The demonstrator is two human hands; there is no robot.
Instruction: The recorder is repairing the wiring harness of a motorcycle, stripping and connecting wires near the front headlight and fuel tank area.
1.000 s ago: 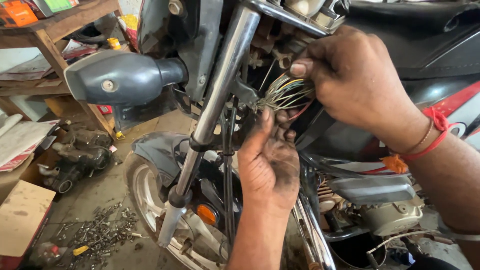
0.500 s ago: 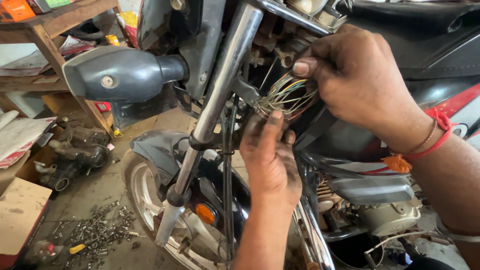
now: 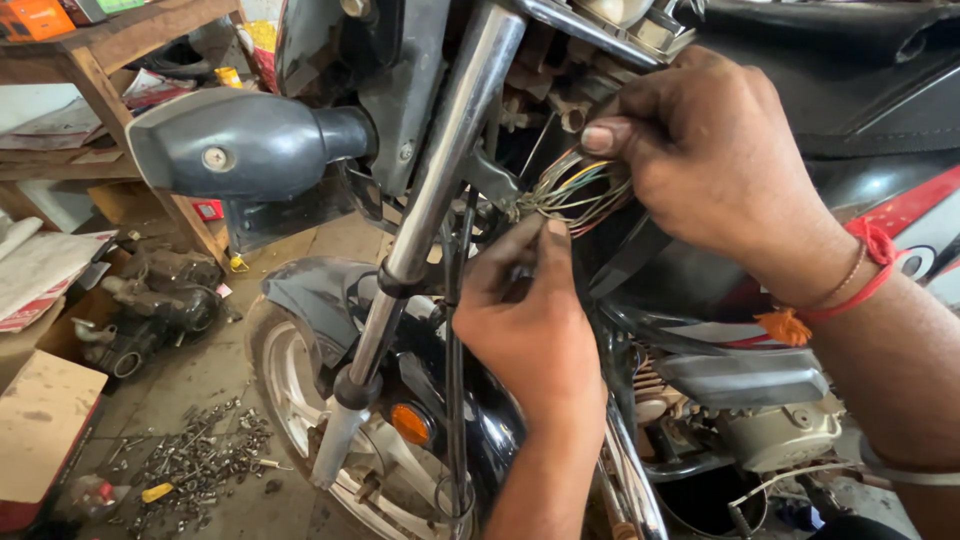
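Observation:
A bundle of thin coloured wires (image 3: 572, 192) hangs behind the chrome fork tube (image 3: 432, 200) of a black motorcycle. My right hand (image 3: 705, 150), with a red thread at the wrist, pinches the upper end of the wires under the steering head. From below, my left hand (image 3: 530, 320) reaches up and its fingertips touch the lower part of the same bundle. A black cable (image 3: 457, 350) runs down just left of that hand. The wire ends are hidden behind my fingers.
A grey turn-signal housing (image 3: 240, 145) sticks out at the left. Below are the front wheel (image 3: 300, 400) and black mudguard (image 3: 320, 290). Several loose bolts (image 3: 195, 460) lie on the floor, beside a cardboard box (image 3: 40, 425), engine parts (image 3: 150, 300) and a wooden shelf (image 3: 90, 60).
My left hand has shifted slightly up and right along the wires, fingers curling onto the bundle. My right hand keeps its pinch in the same place.

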